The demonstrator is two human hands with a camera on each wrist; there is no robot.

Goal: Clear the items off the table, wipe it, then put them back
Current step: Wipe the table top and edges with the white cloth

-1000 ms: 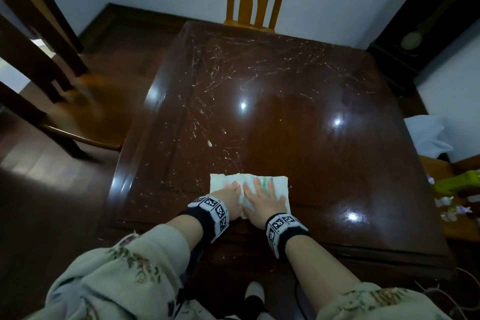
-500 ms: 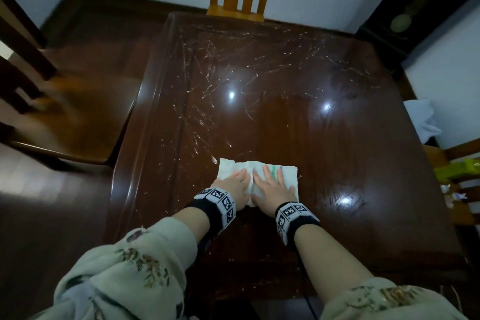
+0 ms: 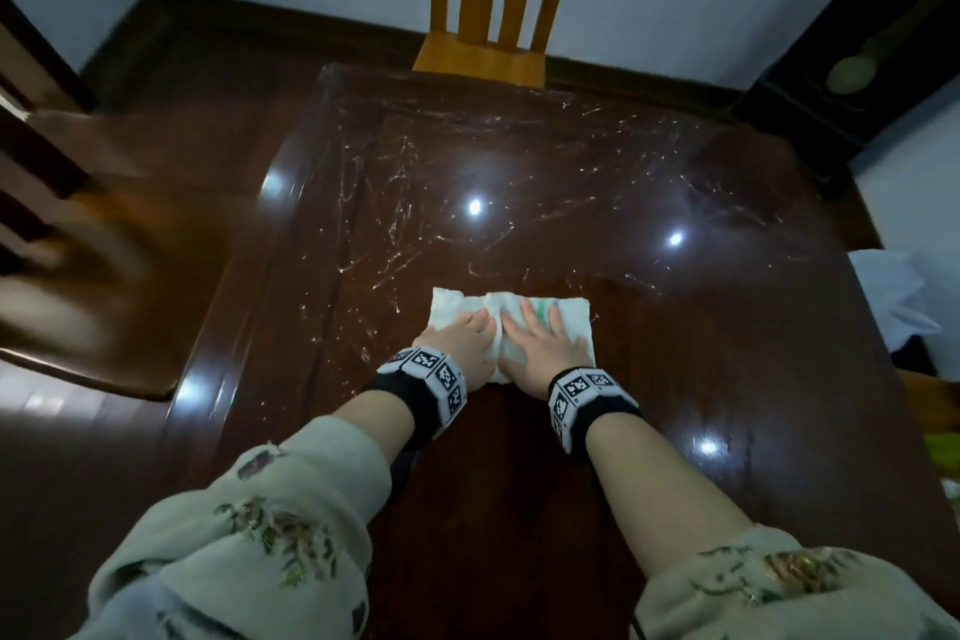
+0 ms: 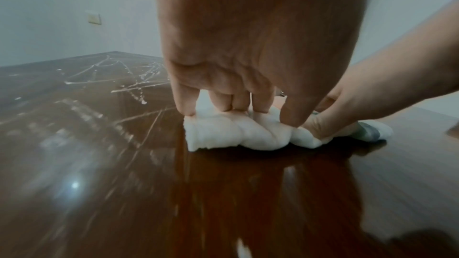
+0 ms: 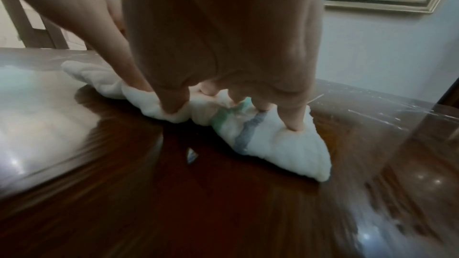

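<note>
Both hands, left hand [image 3: 464, 338] and right hand [image 3: 540, 346], were pressed flat, fingers extended, on the white cloth [image 3: 569, 314].
Since a second earlier the cloth had been pushed toward 12 o'clock, mid-surface [image 3: 675, 379]; white streaks [image 3: 395, 224] ahead remained unwiped, so wiping was judged unfinished.

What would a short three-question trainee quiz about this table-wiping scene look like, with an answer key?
1. True or false: both hands press on the cloth.
2. Multiple choice: the white streaks on the table lie mostly A) between the cloth and the chair, B) between the cloth and the person, C) on the floor.
3. Fill in: the cloth is white with green and ___ stripes.

Key
1. True: left hand and right hand lie side by side on it, fingers pressing into it.
2. A.
3. Grey.
</note>
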